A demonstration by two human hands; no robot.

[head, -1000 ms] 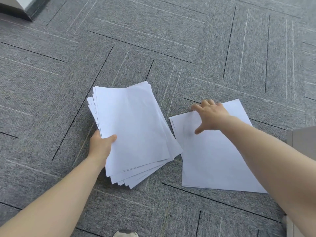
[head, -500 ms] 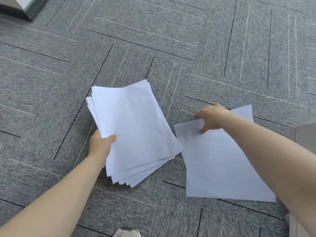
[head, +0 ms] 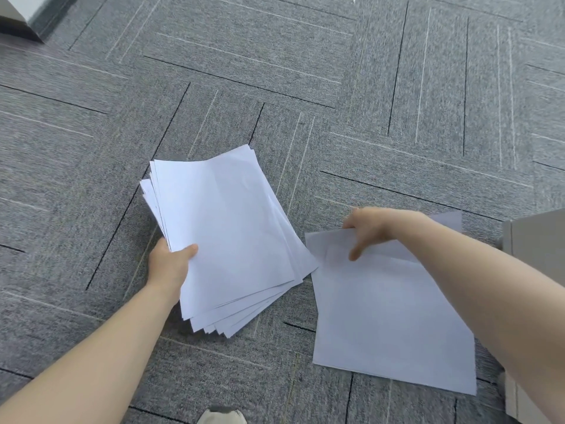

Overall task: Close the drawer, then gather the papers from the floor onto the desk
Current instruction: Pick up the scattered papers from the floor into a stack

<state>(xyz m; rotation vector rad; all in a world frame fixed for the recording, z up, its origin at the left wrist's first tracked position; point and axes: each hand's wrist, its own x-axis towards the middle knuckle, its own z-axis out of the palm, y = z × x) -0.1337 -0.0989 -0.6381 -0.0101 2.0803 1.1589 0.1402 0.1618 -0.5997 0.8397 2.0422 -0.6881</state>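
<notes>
My left hand (head: 172, 264) grips the near left edge of a fanned stack of white papers (head: 226, 234), thumb on top, held just above the grey carpet. To its right, my right hand (head: 368, 231) pinches the far edge of loose white sheets (head: 391, 313), lifting that edge off the floor; a second sheet shows beneath, offset at the top left. The two bundles almost touch at the stack's right corner. No desk top or drawer front is clearly in view.
Grey patterned carpet tiles (head: 305, 87) cover the floor. A grey cabinet or desk side (head: 535, 240) stands at the right edge, close to the loose sheets. A dark furniture base (head: 21, 22) sits at the far top left. A shoe tip (head: 221, 416) shows at the bottom.
My right hand went from resting flat on the loose sheets to pinching their far edge and drawing them nearer and rightward. The left hand kept its hold on the stack.
</notes>
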